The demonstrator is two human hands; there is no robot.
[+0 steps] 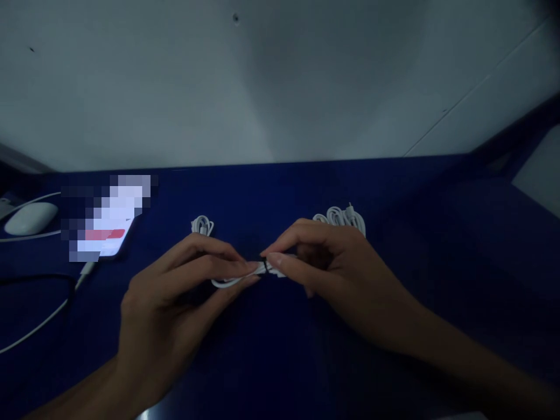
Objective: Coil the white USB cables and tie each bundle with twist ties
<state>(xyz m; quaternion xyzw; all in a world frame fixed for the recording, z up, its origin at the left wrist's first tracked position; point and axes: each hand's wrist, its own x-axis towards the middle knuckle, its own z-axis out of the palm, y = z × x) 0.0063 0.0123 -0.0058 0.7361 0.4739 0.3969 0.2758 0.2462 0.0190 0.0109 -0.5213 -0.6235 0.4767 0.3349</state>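
Observation:
Both my hands meet over the middle of a dark blue table (271, 361). They hold a folded white cable (227, 282) with a thin black tie round it. My left hand (175, 291) pinches the cable's left part between thumb and fingers. My right hand (324, 262) pinches its right part at the black tie. A small coiled white cable (202, 225) lies just beyond my left hand. A bigger bundle of coiled white cables (345, 217) lies behind my right hand, partly hidden by it.
A lit phone (107, 224), its screen blurred, lies at the left with a white charging lead (52, 312) running toward the near-left edge. A white mouse (30, 218) sits at the far left. A pale wall (280, 81) rises right behind the table.

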